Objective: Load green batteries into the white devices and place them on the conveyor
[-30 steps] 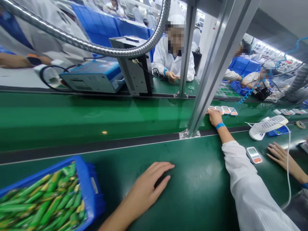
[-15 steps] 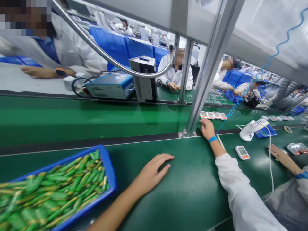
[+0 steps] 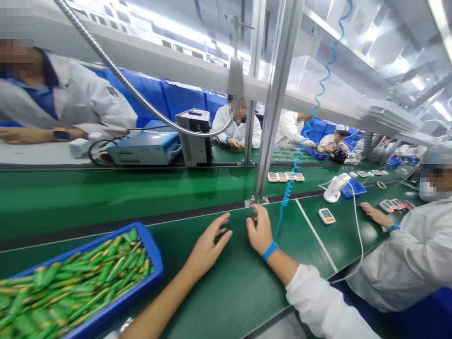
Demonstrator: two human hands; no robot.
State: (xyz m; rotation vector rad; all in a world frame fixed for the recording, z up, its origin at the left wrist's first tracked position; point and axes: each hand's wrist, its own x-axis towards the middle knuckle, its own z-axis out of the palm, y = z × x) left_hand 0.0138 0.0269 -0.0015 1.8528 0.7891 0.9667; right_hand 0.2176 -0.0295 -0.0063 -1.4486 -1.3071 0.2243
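Note:
My left hand (image 3: 208, 244) hovers at or just above the green table (image 3: 226, 292), its fingers apart and nothing between them. Facing it, a short gap to the right, is my right hand (image 3: 260, 230), also empty with thumb and fingers apart. A blue wristband (image 3: 270, 251) with a coiled blue cord (image 3: 287, 190) is on my right wrist. Left of my left hand lies a blue tray (image 3: 151, 249) filled with green and yellow pieces (image 3: 88, 273). Beyond my right hand, several white and orange devices (image 3: 286, 177) stand in a row on the green strip behind the table.
A metal post (image 3: 273, 108) rises at the table's back edge. To the right are a single device (image 3: 326, 216), a white scanner (image 3: 335, 188) with a cable, a blue tray (image 3: 354, 188) and a co-worker's hand (image 3: 376, 214). Blue-and-white equipment (image 3: 144, 147) stands at the back left.
My right hand has come back from the row of devices toward my left hand. The view has tilted up and turned right, showing more of the co-worker at the right.

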